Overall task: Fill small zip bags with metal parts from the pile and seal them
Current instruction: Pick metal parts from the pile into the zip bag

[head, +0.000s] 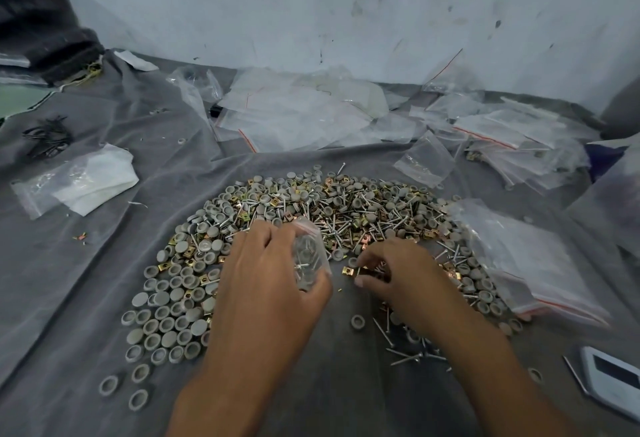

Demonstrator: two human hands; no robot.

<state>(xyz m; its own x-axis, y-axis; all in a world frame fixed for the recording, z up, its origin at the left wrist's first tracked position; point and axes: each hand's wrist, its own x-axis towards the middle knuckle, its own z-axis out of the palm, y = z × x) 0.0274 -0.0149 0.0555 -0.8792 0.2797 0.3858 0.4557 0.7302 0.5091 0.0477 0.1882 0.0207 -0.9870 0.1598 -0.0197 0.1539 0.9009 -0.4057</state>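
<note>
A grey cloth (86,263) covers the whole work surface, rumpled toward the far left. On it, in the middle, lies the pile of metal parts (311,214): grey round caps spread to the near left, screws and brass-coloured square clips thick toward the right. Beyond the pile, against the wall, loose empty zip bags (298,114) are heaped, and a flat stack of bags (526,263) lies just right of the pile.

The left hand (266,291) grips a small zip bag (309,256) over the near edge of the pile, fingers curled round it, mouth tilted up and away; caps and screws already show inside. The right hand (398,273) is down among the parts just right of the bag, fingertips drawn together around a brass clip (347,270), though whether it has truly pinched the clip yet I cannot tell.

This looks like the filling step, part way through. To do it well, I'd keep the bag's mouth held open and close to the picking hand, lift the clip cleanly clear of the tangled screws, and drop it well inside so nothing catches the zip strip before sealing.
</note>
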